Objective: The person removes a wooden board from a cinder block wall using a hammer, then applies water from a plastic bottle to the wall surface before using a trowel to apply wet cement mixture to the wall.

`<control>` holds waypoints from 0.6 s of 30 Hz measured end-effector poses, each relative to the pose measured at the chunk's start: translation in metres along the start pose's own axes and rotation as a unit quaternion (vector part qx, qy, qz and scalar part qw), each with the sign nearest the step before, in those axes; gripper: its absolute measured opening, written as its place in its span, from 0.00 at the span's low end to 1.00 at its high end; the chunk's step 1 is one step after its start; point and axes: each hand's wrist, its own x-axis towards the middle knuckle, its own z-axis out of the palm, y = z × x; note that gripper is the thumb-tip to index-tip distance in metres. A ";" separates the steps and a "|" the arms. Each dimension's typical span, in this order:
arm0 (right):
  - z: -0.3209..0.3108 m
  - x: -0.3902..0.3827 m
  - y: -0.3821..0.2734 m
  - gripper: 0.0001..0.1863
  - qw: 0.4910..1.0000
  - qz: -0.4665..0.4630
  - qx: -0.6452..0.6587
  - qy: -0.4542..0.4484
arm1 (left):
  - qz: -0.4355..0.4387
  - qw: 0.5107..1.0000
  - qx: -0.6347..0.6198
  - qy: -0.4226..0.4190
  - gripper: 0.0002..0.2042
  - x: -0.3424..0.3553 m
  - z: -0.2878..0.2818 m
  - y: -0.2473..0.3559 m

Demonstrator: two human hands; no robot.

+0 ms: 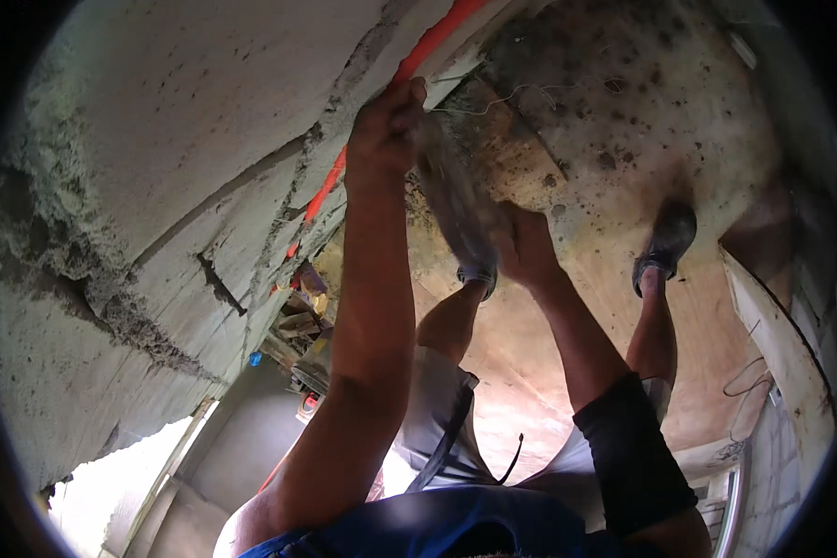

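My left hand (384,130) is closed up against the rough grey wall (195,112), over a bright orange-red strip (330,186) that runs along a groove. What its fingers hold, if anything, is hidden. My right hand (527,244), lower and to the right, is also closed. Between both hands stretches a long greyish thing (451,191), smeared by motion; its kind cannot be made out. Its upper end lies beside my left hand and its lower part is by my right fingers.
Stained boards (521,344) lie underfoot, with a thin wire (521,93) across them. My right shoe (671,237) stands there. Scraps of wood and debris (307,325) lie by the wall's foot. A curved pale panel edge (777,325) rises at the right.
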 end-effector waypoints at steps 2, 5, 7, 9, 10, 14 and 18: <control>-0.009 0.004 0.005 0.21 0.998 -0.044 0.049 -0.002 | -0.029 0.998 -0.018 -0.046 0.09 0.005 -0.005 -0.001; -0.014 0.029 0.018 0.21 0.996 0.052 -0.071 -0.005 | -0.046 0.997 -0.053 0.034 0.09 0.006 0.021 -0.016; -0.011 0.025 0.002 0.22 0.996 0.073 -0.047 -0.009 | -0.025 0.984 -0.065 0.161 0.09 0.003 0.028 -0.015; -0.003 0.008 -0.001 0.22 0.995 0.098 -0.020 -0.019 | 0.015 0.996 -0.044 0.072 0.10 -0.004 0.020 -0.014; -0.007 0.004 0.003 0.22 0.992 0.122 -0.007 -0.019 | 0.015 0.997 -0.046 0.065 0.10 -0.003 0.024 -0.018; -0.011 -0.032 0.019 0.21 0.986 0.156 0.059 -0.002 | -0.062 0.985 -0.131 -0.092 0.12 -0.017 0.025 -0.023; -0.012 -0.041 0.023 0.18 0.977 0.177 0.117 0.033 | -0.070 0.989 -0.133 -0.009 0.10 -0.016 0.028 -0.028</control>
